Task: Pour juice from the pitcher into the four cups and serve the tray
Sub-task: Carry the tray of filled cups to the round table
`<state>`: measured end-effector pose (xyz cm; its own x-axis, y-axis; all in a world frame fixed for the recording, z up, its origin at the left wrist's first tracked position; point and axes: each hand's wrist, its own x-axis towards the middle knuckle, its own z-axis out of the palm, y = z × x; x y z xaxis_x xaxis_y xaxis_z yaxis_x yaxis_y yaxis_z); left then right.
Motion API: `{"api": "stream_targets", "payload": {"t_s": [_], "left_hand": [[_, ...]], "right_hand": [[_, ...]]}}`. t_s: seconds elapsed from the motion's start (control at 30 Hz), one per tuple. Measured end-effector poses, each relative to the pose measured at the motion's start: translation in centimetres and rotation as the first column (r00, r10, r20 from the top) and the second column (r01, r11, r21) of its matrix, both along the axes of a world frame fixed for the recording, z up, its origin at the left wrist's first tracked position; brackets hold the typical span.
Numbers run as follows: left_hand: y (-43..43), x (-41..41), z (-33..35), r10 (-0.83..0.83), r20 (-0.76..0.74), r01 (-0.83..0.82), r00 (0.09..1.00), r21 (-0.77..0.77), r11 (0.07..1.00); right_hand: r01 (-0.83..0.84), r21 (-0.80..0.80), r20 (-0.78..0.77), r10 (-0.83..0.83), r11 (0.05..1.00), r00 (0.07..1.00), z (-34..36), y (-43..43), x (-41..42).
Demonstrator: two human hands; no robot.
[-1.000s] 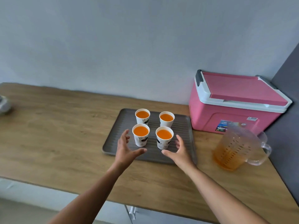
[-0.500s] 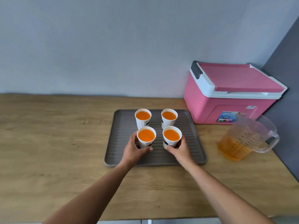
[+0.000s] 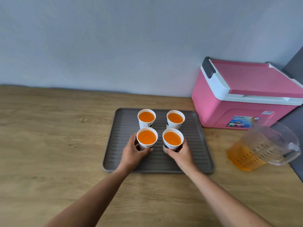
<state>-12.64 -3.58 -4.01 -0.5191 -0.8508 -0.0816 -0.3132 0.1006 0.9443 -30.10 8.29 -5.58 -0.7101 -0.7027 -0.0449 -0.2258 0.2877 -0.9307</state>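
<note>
Now my left hand point(image 3: 131, 154) and right hand point(image 3: 181, 154), open a second ago, wrap the two near paper cups point(image 3: 147, 139), all four full, so only serving the tray point(image 3: 201, 145) remains.

A wooden counter point(image 3: 57, 145) carries a grey ridged tray point(image 3: 196, 145), a pink cooler point(image 3: 229, 112) against the wall, and a clear pitcher point(image 3: 262, 148).
</note>
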Motion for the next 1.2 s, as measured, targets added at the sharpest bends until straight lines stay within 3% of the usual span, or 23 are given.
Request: {"api": "stream_targets", "payload": {"t_s": [0.77, 1.0, 1.1, 1.2], "left_hand": [[-1.3, -0.2, -0.2, 0.000, -0.056, 0.000, 0.998, -0.002, 1.000], [-2.8, 1.2, -1.2, -0.143, -0.049, 0.141, 0.989, -0.041, 0.989], [-4.9, 2.6, -1.6, -0.132, 0.034, 0.135, 0.991, -0.093, 0.987], [-7.1, 2.5, -0.7, -0.052, 0.025, 0.054, 0.998, -0.089, 0.995]], "right_hand": [[-0.088, -0.036, 0.022, 0.089, 0.995, 0.996, 0.0, -1.7, -0.4], [-0.200, 0.070, 0.026, 0.199, 0.977, 0.980, 0.0, -0.2, -2.3], [-0.154, 0.091, -0.015, 0.156, 0.984, 0.988, 0.1, 0.2, -4.3], [-0.080, 0.063, -0.046, 0.083, 0.995, 0.995, 1.2, -0.4, -6.3]]}}
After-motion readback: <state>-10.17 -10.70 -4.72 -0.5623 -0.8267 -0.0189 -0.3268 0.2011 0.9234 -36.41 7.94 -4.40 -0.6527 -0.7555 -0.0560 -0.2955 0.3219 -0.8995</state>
